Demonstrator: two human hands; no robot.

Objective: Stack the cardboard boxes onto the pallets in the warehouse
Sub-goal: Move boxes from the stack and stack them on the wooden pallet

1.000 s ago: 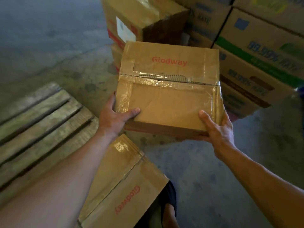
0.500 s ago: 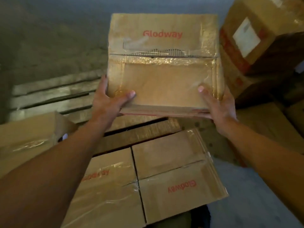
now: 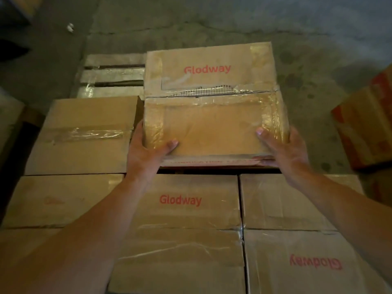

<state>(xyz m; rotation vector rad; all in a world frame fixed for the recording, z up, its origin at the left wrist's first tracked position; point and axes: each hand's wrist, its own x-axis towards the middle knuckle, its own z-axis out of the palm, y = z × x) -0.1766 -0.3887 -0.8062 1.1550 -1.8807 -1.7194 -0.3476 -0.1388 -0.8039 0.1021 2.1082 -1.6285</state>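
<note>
Nearest me, flat-topped cardboard boxes (image 3: 180,209) sit side by side along the near edge of the pallet (image 3: 112,75). Their seams lie under crinkled clear tape, and two carry red "Glodway" print. Beyond them the left hand (image 3: 146,153) and right hand (image 3: 284,149) grip the near corners of another taped box (image 3: 212,115), thumbs on top, fingers (image 3: 267,162) curled under its lower edge. It sits toward the pallet's far right corner, just beside a plain box (image 3: 84,134) at the left edge. I cannot tell whether it rests on the wood. Rough grey planks show at the far edge, then stained concrete floor (image 3: 212,22).
</note>
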